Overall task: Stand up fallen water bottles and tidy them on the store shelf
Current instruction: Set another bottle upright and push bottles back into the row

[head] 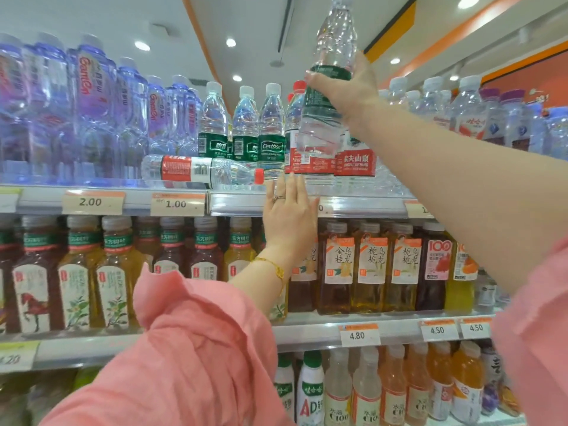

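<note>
Pink sleeve (196, 342) foremost, left hand (289, 216) spread open at shelf (123, 198) edge, right hand (347, 90) gripping green bottle (325, 96) aloft above its row, unplaced; red bottle (199, 171) lay fallen on shelf, unrighted; task partly done.

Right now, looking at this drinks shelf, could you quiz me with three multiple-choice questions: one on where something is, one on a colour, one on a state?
1. Where does the fallen red-label water bottle lie?
A. top shelf, in front of the green-label bottles
B. middle shelf
C. the floor

2. What colour is its cap?
A. white
B. red
C. blue

3. What is the right hand doing?
A. hanging empty
B. holding a green-label water bottle raised
C. touching a price tag

Answers: 1 A, it lies on its side before the standing green-label bottles. 2 B, the cap pointing right is red. 3 B, fingers wrap its label above the shelf; the left hand is open and empty.
</note>
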`<state>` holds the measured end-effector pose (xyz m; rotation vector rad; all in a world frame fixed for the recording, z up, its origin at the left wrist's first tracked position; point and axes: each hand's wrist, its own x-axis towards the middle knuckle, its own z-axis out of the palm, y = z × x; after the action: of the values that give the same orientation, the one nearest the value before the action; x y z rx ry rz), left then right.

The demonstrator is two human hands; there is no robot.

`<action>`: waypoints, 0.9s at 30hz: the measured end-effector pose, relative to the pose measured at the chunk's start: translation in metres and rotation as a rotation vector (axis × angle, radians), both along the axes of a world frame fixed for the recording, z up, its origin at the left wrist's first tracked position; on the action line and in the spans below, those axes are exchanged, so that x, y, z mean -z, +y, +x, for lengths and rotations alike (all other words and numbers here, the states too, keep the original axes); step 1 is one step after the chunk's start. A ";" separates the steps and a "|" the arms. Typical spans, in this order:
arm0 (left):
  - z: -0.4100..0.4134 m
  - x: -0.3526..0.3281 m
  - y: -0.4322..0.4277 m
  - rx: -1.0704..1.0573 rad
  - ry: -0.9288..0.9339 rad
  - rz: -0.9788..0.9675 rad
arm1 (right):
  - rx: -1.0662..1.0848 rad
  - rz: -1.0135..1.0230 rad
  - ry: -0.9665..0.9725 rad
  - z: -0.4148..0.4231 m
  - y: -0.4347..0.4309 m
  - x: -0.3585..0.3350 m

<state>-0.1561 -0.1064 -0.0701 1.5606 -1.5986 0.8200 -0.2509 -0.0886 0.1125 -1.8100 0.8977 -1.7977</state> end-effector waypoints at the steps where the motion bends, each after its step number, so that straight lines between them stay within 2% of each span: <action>1: 0.001 0.003 0.001 0.014 -0.003 0.007 | -0.009 -0.001 0.006 0.010 -0.001 0.000; 7: 0.011 0.015 0.009 0.032 -0.122 0.067 | -0.031 0.016 0.083 0.062 -0.007 0.011; 11: 0.014 0.017 0.010 0.027 -0.143 0.016 | -0.027 0.022 0.117 0.082 -0.016 0.022; 21: 0.019 0.017 0.008 0.035 -0.218 0.050 | 0.012 0.072 0.184 0.090 -0.036 0.050; 27: 0.020 0.017 0.009 0.033 -0.213 -0.006 | 0.012 0.074 0.233 0.090 -0.033 0.053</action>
<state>-0.1366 -0.0975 -0.0870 1.4788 -1.7656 0.9999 -0.1606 -0.1218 0.0598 -1.9981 1.0489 -1.5603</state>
